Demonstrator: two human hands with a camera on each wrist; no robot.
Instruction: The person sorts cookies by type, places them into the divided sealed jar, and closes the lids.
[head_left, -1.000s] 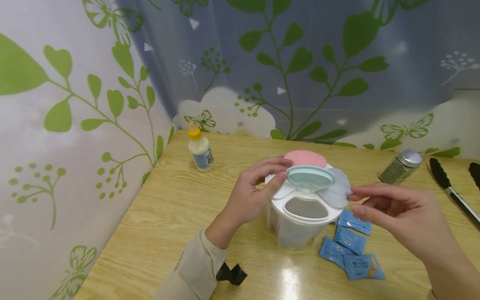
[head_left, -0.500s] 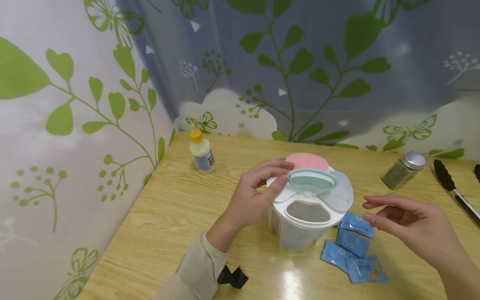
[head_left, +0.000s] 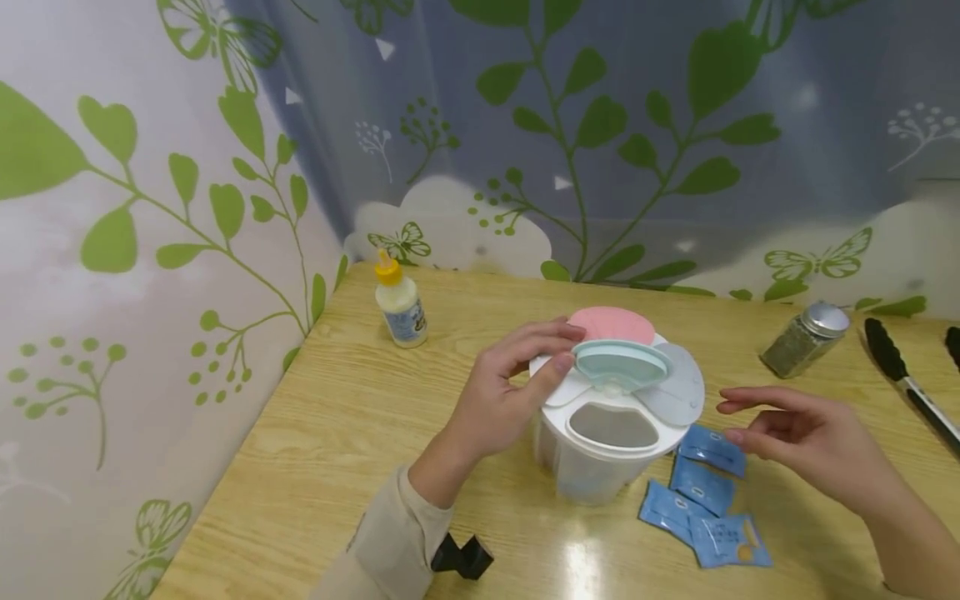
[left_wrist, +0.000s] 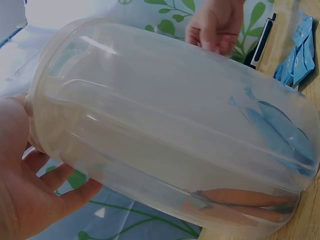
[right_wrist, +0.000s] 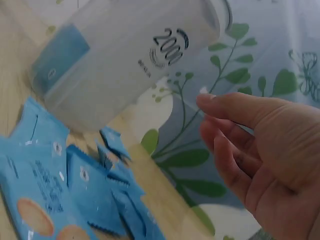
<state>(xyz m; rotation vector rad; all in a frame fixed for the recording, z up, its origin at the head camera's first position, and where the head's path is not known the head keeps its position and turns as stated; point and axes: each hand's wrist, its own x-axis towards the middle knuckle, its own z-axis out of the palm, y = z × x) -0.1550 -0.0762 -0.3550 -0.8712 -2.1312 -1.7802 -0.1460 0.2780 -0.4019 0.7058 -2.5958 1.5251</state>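
A translucent divided food storage container [head_left: 600, 475] stands upright on the table. Its white lid has a pink flap [head_left: 611, 323], a grey flap [head_left: 678, 390] and a raised mint flap [head_left: 622, 363], which leaves one opening uncovered. My left hand [head_left: 510, 387] grips the lid's left rim, thumb on top. Through the wall, the left wrist view shows blue packets [left_wrist: 280, 132] and orange-brown packets [left_wrist: 245, 197] in separate compartments. To the right, my right hand [head_left: 813, 442] hovers with fingers loosely bent, holding nothing. Several blue snack packets [head_left: 705, 487] lie below it beside the container.
A small bottle with a yellow cap [head_left: 401, 304] stands at the back left. At the right are a glass jar of dried herbs [head_left: 802, 342] and black-tipped tongs [head_left: 903, 375]. A black object [head_left: 463, 557] sits by my left sleeve. Patterned curtains border the table.
My right hand has come away from the grey flap's edge and moved right and slightly down. The left hand keeps its grip on the lid, and the mint flap stays raised.
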